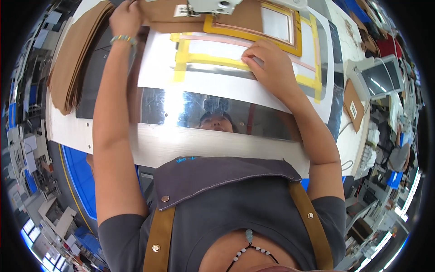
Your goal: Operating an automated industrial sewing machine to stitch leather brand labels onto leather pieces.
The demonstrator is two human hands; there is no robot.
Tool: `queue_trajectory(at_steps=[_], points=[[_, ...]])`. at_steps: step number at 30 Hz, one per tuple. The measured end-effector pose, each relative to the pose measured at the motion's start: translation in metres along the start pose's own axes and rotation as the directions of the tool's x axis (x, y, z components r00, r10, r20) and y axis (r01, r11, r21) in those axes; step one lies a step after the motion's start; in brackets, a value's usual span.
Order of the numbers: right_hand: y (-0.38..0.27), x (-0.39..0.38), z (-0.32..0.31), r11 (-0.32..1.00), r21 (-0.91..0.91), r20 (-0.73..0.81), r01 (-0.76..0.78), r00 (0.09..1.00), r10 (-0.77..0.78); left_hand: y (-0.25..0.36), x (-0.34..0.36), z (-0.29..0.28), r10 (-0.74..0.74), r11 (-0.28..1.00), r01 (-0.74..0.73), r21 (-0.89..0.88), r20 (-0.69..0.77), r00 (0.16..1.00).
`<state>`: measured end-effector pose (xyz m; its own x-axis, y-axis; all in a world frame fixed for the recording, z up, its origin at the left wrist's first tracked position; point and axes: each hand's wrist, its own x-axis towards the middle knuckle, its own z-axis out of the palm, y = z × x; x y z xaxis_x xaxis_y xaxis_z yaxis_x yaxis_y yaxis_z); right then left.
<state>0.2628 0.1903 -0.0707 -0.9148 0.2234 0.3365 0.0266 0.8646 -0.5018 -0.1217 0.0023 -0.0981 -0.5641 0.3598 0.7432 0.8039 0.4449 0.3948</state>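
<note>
At the top edge, my left hand is closed at the left end of a brown fabric panel, its fingertips partly cut off by the picture's rim. The panel runs under the sewing machine head and beneath a yellow rectangular frame. My right hand is just below that frame, thumb and forefinger brought together over a white sheet marked out with yellow tape. Whether anything is in that pinch is too small to tell.
A stack of brown fabric pieces lies at the left of the table. A polished metal plate spans the near side. On the right are a screen and a brown board with a white label. A blue bin sits below left.
</note>
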Motion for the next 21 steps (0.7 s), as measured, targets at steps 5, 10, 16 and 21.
queue_trajectory(at_steps=[5, 10, 16, 21], points=[[0.001, 0.004, 0.004, 0.994, -0.066, -0.116, 0.084, 0.989, -0.091, -0.006, -0.038, -0.195, -0.115, 0.952, 0.090, 0.292, 0.069, 0.991], [-0.005, 0.009, 0.001, 0.999, 0.031, -0.025, -0.024, 0.999, 0.024, -0.036, -0.112, -0.387, -0.310, 0.873, 0.336, 0.354, -0.129, 0.942], [-0.011, 0.008, -0.002, 0.991, 0.050, -0.008, -0.121, 0.993, 0.122, -0.084, -0.305, -0.489, -0.486, 0.696, 0.574, 0.430, -0.306, 0.819], [-0.007, 0.008, -0.001, 0.993, 0.061, -0.032, -0.104, 0.994, 0.106, -0.095, -0.470, -0.512, -0.635, 0.367, 0.773, 0.518, -0.467, 0.615]])
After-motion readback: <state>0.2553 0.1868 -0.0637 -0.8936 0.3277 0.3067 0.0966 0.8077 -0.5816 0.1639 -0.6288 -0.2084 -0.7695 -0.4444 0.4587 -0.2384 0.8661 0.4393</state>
